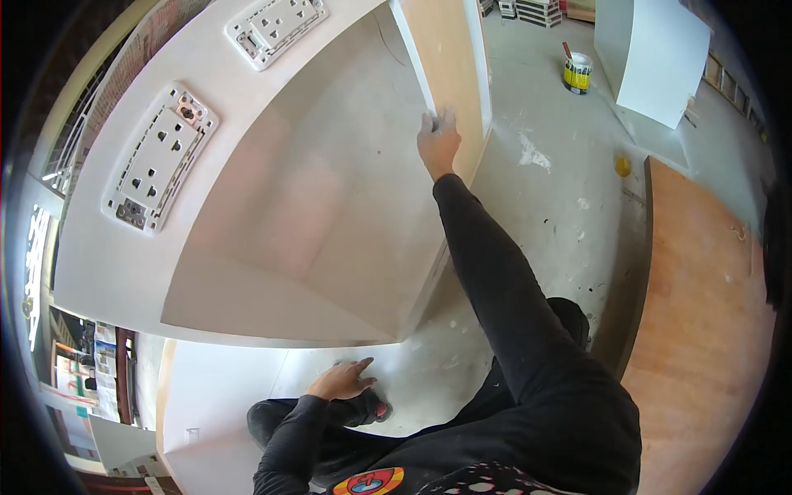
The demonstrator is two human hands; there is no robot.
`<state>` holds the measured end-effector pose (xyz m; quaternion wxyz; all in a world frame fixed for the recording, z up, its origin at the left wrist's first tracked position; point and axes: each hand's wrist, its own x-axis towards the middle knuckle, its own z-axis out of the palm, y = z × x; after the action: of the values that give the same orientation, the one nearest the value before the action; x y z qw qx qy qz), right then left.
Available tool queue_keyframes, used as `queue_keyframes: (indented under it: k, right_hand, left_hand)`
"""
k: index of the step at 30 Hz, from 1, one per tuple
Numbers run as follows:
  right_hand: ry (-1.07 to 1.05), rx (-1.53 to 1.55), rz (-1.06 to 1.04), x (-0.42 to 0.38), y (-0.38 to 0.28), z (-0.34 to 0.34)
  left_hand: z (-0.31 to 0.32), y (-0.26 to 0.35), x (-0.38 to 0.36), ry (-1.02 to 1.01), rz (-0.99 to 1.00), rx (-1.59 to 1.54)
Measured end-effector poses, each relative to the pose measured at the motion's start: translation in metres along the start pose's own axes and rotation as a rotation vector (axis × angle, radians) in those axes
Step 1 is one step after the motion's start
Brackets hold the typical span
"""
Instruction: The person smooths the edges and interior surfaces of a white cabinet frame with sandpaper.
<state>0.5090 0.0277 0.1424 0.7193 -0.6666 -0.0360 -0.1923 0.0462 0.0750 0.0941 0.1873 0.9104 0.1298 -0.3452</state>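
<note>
A large white cabinet (247, 319) fills the left and middle of the view, with a deep open compartment facing me. My right hand (439, 144) reaches forward along its far side, fingers bent and pressed at the narrow white edge (417, 62) beside a bare wood panel (452, 62). I cannot tell what, if anything, lies under those fingers. Low down, my left hand (340, 382) hovers near my bent knee, index finger stretched out and holding nothing. Two white socket plates, one nearer (161, 157) and one farther (275, 26), are set in the cabinet's top face.
On the right a brown wooden board (693, 330) lies along the floor. Farther off stand a yellow-labelled paint can (577, 74) with a red-handled tool in it and a white box-like panel (660, 62). White splashes mark the grey floor (532, 153).
</note>
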Motion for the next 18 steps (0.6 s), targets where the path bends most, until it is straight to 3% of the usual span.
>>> queue_keyframes:
  k: [5,7,11,13,16,18]
  right_hand:
    - [-0.088,-0.010,-0.112,0.004,0.022,-0.011]
    - [-0.081,-0.280,-0.396,0.013,0.050,-0.005]
    - [0.033,-0.112,-0.460,0.009,0.063,-0.003]
    - [-0.011,0.087,-0.173,0.004,0.051,-0.009]
    - [0.094,0.106,-0.223,0.015,0.017,0.012]
    - [0.082,0.081,-0.450,0.038,-0.033,0.030]
  left_hand:
    - [-0.002,0.001,-0.001,-0.084,-0.037,0.083]
    - [-0.003,0.002,0.001,-0.045,-0.021,0.021]
    - [-0.002,0.004,0.002,-0.044,-0.037,0.024]
    - [-0.007,0.011,0.002,-0.002,-0.030,0.013]
    - [-0.015,0.020,0.005,0.018,0.002,0.022]
    - [-0.019,0.028,0.010,-0.001,0.031,0.031]
